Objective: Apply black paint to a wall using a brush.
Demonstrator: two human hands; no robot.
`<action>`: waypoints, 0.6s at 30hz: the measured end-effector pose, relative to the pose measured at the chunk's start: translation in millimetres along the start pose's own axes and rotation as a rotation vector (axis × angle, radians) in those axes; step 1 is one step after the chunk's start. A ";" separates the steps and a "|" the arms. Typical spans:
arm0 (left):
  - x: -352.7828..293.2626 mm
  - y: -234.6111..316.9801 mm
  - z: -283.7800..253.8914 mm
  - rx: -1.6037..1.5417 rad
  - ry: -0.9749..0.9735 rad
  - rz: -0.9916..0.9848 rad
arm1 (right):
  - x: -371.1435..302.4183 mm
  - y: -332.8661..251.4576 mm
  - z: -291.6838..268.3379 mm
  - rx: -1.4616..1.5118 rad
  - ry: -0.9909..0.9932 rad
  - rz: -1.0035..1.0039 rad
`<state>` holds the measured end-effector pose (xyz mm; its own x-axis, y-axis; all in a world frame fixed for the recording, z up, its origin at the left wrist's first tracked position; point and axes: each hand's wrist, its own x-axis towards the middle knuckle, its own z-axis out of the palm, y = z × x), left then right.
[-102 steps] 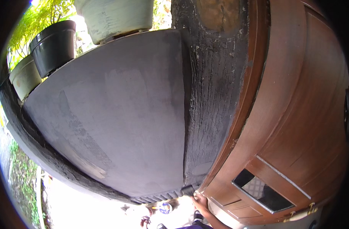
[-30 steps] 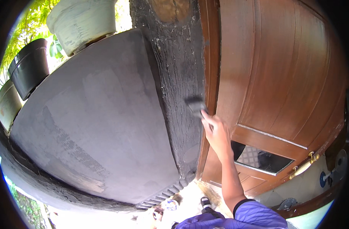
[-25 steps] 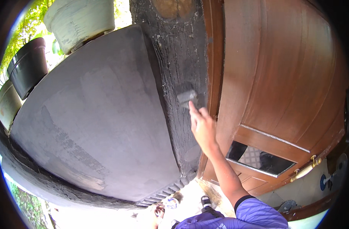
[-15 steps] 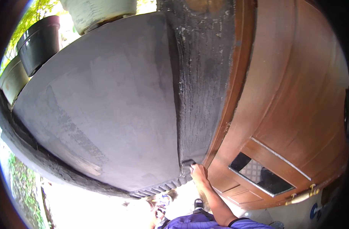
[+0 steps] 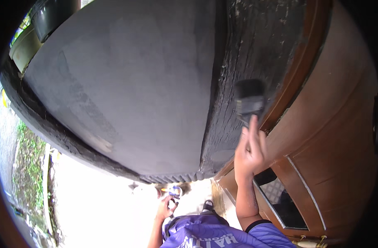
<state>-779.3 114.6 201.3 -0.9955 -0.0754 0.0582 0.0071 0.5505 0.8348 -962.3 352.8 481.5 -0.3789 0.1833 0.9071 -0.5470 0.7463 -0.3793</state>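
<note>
In my right hand (image 5: 250,155) is a flat paintbrush (image 5: 249,99) with dark, wet-looking bristles, slightly blurred. The hand is raised, and the bristles are at the rough black vertical strip (image 5: 226,128) beside the brown door frame (image 5: 302,62). Whether they touch it I cannot tell. My left hand (image 5: 166,208) is low at waist height, fingers curled around something dark and small. Just beyond those fingers is a small can (image 5: 175,191) with a blue and white label and an orange streak at its edge; whether the hand holds the can is unclear.
To the left of the strip spreads a smooth grey wall panel (image 5: 135,95). Plant pots (image 5: 50,20) stand along its far left edge. A brown door (image 5: 342,124) with a small glass pane (image 5: 282,202) is on the right. A plant-covered strip (image 5: 32,165) runs at lower left.
My right hand has moved up along the black strip with the brush, away from its lower end. The view has tilted downward, and my left forearm shows more.
</note>
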 end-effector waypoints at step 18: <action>-37.0 -16.6 -13.2 -0.154 0.072 -0.199 | -450.7 160.1 -81.4 -0.212 -1.212 1.031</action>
<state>-741.3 97.3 192.5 -0.9694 -0.2316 -0.0814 -0.1685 0.3865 0.9067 -818.4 441.8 26.9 -0.8989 0.1264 -0.4195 0.3736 0.7212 -0.5833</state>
